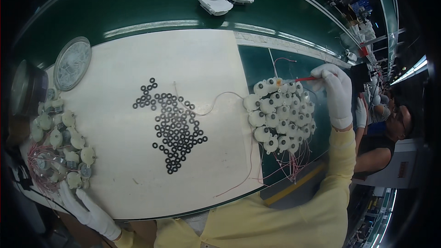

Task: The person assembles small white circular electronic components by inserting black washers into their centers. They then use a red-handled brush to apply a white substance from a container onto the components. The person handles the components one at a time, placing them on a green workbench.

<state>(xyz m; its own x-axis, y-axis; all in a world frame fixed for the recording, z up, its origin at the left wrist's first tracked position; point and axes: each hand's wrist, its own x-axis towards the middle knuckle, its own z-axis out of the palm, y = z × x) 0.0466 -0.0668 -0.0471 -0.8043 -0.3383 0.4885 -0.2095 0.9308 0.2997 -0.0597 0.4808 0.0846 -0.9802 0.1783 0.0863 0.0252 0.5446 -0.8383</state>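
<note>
My right hand (334, 92), in a white glove, pinches a slim red-handled brush (304, 79). The brush's tip points left, over the back edge of a cluster of round white motors (283, 115) with black rings on top. Whether the tip touches a motor, I cannot tell. At the lower left, my gloved left hand (87, 209) has its fingers stretched and apart. They reach the near edge of a heap of similar round motors (69, 138) with pink wires; no held thing shows. Many loose black rings (177, 131) are spread between the two groups.
A white sheet (115, 87) covers much of the green bench. A round clear dish (72, 64) stands at the far left beside a dark round container (25, 89). Two white housings (215, 2) sit at the back. Another person (390, 128) is on the right.
</note>
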